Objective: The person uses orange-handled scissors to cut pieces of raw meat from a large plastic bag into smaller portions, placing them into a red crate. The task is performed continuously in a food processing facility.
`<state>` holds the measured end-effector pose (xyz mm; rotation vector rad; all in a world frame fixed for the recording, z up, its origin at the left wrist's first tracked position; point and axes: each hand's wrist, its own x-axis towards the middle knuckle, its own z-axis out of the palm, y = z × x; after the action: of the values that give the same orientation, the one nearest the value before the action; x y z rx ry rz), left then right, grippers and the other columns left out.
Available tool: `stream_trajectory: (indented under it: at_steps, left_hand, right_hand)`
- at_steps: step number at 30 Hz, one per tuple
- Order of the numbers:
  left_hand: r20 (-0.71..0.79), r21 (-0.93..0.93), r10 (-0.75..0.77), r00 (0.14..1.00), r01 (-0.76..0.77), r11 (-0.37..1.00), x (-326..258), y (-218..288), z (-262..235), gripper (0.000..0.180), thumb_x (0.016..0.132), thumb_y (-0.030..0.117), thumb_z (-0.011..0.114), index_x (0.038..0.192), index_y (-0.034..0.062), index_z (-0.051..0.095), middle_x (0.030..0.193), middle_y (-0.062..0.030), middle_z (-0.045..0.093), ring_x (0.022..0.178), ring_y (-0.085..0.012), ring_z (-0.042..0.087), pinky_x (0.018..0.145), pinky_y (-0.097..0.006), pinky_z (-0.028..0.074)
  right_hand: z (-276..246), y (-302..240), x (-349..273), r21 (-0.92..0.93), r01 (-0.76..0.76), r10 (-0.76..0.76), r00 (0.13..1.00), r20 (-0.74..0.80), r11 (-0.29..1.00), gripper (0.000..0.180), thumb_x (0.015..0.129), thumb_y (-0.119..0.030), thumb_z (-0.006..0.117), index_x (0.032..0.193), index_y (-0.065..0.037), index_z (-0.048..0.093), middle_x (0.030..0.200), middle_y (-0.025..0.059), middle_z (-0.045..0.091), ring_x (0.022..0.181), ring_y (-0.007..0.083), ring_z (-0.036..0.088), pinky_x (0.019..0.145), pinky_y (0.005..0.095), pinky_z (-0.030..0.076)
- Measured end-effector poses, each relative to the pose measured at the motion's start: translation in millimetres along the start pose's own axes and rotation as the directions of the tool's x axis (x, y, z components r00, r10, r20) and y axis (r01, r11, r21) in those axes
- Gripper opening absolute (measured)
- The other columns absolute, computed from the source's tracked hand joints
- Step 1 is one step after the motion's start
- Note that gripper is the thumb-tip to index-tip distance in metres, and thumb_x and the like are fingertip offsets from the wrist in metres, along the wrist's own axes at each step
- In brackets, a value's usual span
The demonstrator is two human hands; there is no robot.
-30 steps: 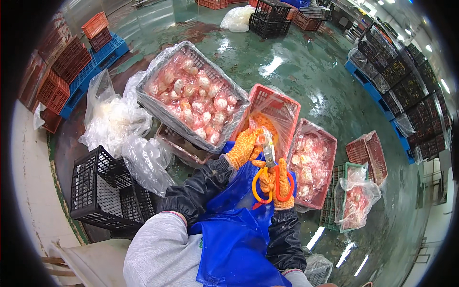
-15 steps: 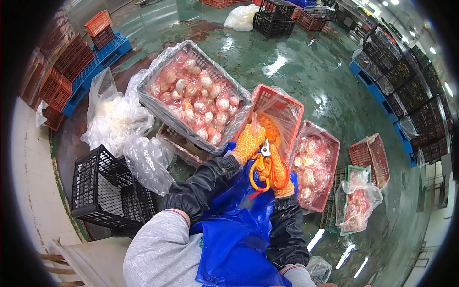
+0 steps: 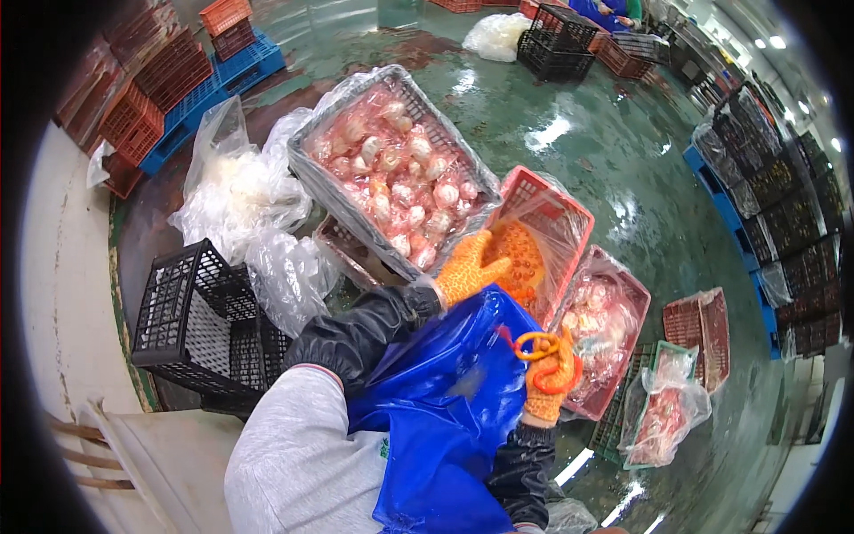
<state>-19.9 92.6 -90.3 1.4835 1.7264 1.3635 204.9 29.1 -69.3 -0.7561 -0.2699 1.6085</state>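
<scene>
My left hand (image 3: 464,269), in an orange patterned glove, has its fingers apart between the grey plastic-lined crate (image 3: 307,160) and the red lined crate (image 3: 578,227). Nothing shows in it. A heap of small orange rounded pieces (image 3: 519,260) lies in the red crate beside its fingertips. My right hand (image 3: 550,378), gloved alike, is closed around scissors with yellow and red loop handles (image 3: 535,346); the blades are hidden. Pale, round bagged pieces (image 3: 382,196) with pinkish liquid fill the grey crate. A blue apron (image 3: 445,392) covers my lap.
Another red crate of bagged pieces (image 3: 594,329) stands at my right, near a green crate (image 3: 663,405). On the left are a black crate (image 3: 200,329) and crumpled clear plastic (image 3: 236,200). Stacked crates (image 3: 774,187) line the right. A person (image 3: 609,13) is far off.
My hands have drawn apart. The right hand has moved right and down with the scissors; the left has let go of the clear plastic it pinched and spread its fingers. The view has shifted.
</scene>
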Motion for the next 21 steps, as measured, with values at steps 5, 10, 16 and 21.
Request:
stream_trajectory:
  at_steps: [5,10,16,21]
  left_hand:
    - [-0.405,0.389,-0.055,0.913,0.226,0.893,47.9,-77.9,-26.8,0.066,0.076,0.047,0.057,0.111,-0.0065,0.043,0.108,-0.0302,0.049,0.103,-0.044,0.047,0.088,-0.046,0.038]
    - [-0.205,0.234,-0.452,0.868,0.491,0.839,112.5,-110.7,-49.2,0.067,0.077,0.052,0.052,0.11,-0.0048,0.048,0.11,-0.0309,0.05,0.104,-0.0411,0.05,0.087,-0.046,0.04]
    - [-0.166,0.387,-0.309,0.937,0.35,0.853,125.1,-156.1,-32.8,0.043,0.081,0.039,0.046,0.101,0.0028,0.057,0.099,-0.0259,0.058,0.097,-0.041,0.053,0.083,-0.046,0.042]
    - [-0.282,0.128,-0.201,0.938,0.244,0.961,91.0,-141.1,-45.6,0.022,0.083,0.025,0.051,0.092,0.0053,0.057,0.081,-0.0152,0.059,0.079,-0.0331,0.056,0.072,-0.043,0.043]
  right_hand:
    - [-31.8,-3.0,-11.9,-0.062,-0.025,0.025,1.0,0.004,0.998,0.04,0.088,-0.016,0.052,0.124,-0.002,0.042,0.08,0.0069,0.055,0.067,0.0153,0.053,0.062,0.0282,0.047]
    - [-24.2,3.2,-12.8,-0.148,0.051,-0.049,0.999,0.013,0.988,0.038,0.09,-0.022,0.05,0.12,0.001,0.047,0.08,0.0056,0.053,0.064,0.0118,0.05,0.06,0.0254,0.045]
    - [-16.9,1.4,-17.6,-0.242,0.081,-0.078,0.997,0.022,0.967,0.043,0.09,-0.024,0.05,0.125,0.0,0.042,0.081,0.0041,0.053,0.065,0.0115,0.051,0.063,0.0258,0.046]
    - [-17.7,1.7,-12.5,-0.179,-0.006,0.005,1.0,-0.004,0.984,0.044,0.088,-0.022,0.051,0.125,-0.001,0.039,0.08,0.0065,0.055,0.064,0.0152,0.053,0.061,0.0292,0.047]
